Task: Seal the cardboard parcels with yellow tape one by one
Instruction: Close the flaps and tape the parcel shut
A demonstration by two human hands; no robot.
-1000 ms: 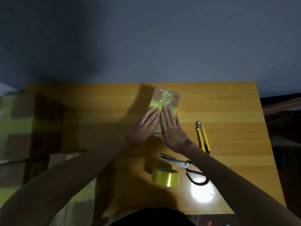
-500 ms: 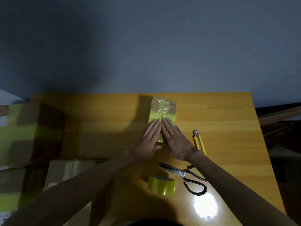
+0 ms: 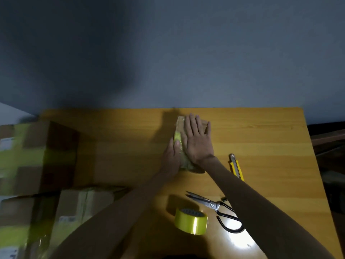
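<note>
pressing the small parcel [image 3: 188,165] flat at mid-counter [image 3: 261,135], laying the right hand [image 3: 198,141] on top and the left hand [image 3: 170,159] along its side, fingers [image 3: 192,124] straight, clamping nothing. smoothing yellow tape [image 3: 177,136] seemingly laid already. leaving stacked boxes [image 3: 37,156] at left, several showing yellow bands, and the tape roll [image 3: 192,221] nearby.

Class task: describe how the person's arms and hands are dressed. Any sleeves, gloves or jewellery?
The left hand and right hand are bare: no gloves, no ring or watch visible in the dim light. The left forearm and right forearm are uncovered too, with no sleeve in view.
</note>
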